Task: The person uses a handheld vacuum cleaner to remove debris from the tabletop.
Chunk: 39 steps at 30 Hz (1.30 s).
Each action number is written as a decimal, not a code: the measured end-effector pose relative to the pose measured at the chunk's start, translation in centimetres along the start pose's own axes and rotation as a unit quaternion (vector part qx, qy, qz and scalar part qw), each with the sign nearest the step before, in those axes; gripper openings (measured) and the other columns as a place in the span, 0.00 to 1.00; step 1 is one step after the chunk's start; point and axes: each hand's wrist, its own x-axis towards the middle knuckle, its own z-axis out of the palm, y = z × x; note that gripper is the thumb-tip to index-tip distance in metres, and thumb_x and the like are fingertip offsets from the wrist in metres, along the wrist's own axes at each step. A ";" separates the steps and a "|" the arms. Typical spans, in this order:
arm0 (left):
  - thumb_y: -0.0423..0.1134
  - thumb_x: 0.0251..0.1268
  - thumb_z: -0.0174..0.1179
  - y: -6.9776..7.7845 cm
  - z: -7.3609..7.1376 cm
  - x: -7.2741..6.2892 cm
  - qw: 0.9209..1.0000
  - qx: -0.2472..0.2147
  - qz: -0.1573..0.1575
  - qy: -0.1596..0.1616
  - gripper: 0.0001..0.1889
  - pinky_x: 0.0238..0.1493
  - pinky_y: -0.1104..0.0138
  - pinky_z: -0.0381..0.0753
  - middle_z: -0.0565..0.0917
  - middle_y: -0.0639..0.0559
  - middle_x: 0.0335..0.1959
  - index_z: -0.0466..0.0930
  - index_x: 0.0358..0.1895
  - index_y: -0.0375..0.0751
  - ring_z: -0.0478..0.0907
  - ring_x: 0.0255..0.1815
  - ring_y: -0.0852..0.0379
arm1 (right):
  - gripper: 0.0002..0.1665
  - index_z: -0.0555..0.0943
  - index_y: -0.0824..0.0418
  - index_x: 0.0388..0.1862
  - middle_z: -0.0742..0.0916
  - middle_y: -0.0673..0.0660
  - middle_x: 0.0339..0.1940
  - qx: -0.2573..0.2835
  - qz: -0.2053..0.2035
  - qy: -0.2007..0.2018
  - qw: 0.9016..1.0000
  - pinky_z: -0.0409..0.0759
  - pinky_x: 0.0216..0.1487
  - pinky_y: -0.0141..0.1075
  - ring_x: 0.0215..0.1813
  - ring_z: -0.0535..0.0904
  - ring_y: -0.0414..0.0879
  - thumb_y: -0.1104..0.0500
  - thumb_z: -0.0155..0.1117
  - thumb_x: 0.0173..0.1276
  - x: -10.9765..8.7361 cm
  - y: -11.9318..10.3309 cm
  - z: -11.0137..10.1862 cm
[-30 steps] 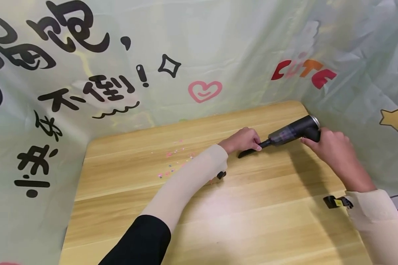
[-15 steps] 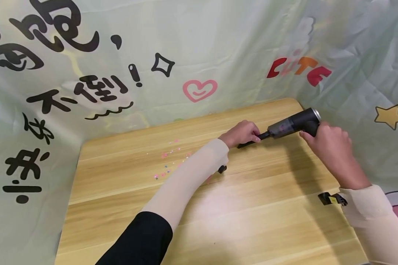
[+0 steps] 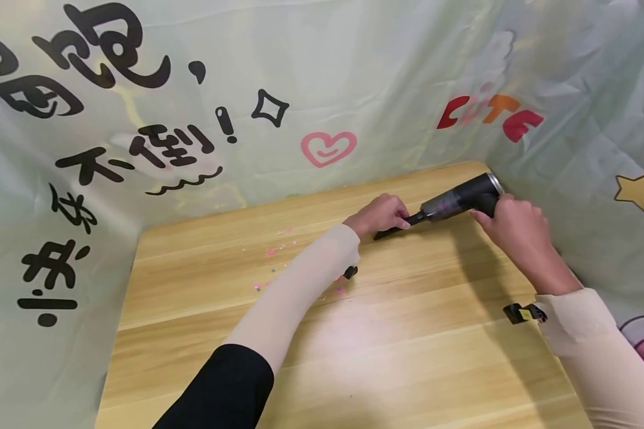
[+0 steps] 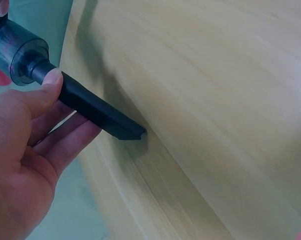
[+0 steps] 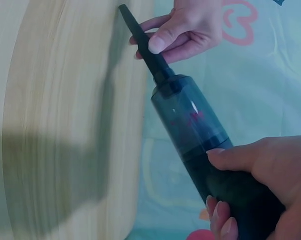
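A black handheld vacuum cleaner (image 3: 456, 201) with a clear dust cup is held over the far right of the wooden table, its nozzle slanting down to the left. My left hand (image 3: 381, 213) pinches the slim black nozzle (image 4: 98, 107), thumb on one side and fingers on the other. The nozzle's tip is close over the wood. My right hand (image 3: 520, 232) grips the handle at the rear end. Pink bits (image 5: 193, 120) show inside the dust cup. Pink, white and blue confetti (image 3: 271, 252) lies on the tabletop left of my left arm, partly hidden by the sleeve.
Printed cloth walls (image 3: 397, 89) rise along the back and both sides of the wooden table (image 3: 408, 357). More confetti (image 3: 339, 290) lies just right of my left forearm. A small black camera (image 3: 523, 313) sits at my right wrist.
Both hands have shifted the vacuum cleaner slightly toward the back of the table and to the left. Their holds on it are the same. The head view has swayed a little.
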 end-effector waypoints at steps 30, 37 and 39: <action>0.42 0.61 0.76 0.8 2.5 -8.3 0.985 -0.163 -0.053 -0.035 0.08 0.32 0.58 0.90 0.92 0.53 0.30 0.93 0.36 0.40 0.86 0.22 0.52 | 0.34 0.71 0.70 0.44 0.80 0.54 0.17 0.155 -0.001 -0.248 0.956 0.78 0.21 0.40 0.19 0.78 0.46 0.37 0.64 0.75 -3.1 -0.4 -0.6; 0.41 0.63 0.75 1.0 3.2 -10.1 0.980 -0.181 -0.061 -0.051 0.07 0.30 0.63 0.89 0.92 0.54 0.30 0.92 0.35 0.41 0.88 0.23 0.51 | 0.37 0.70 0.72 0.48 0.79 0.54 0.18 0.153 -0.009 -0.264 0.952 0.76 0.21 0.39 0.19 0.76 0.46 0.36 0.61 0.76 -4.7 -1.2 -0.5; 0.42 0.63 0.75 1.0 3.5 -10.5 0.979 -0.185 -0.062 -0.056 0.07 0.30 0.62 0.89 0.92 0.55 0.29 0.92 0.34 0.42 0.87 0.24 0.51 | 0.36 0.70 0.73 0.49 0.79 0.54 0.18 0.156 -0.011 -0.264 0.952 0.76 0.20 0.39 0.20 0.76 0.46 0.37 0.61 0.77 -5.1 -1.3 -0.4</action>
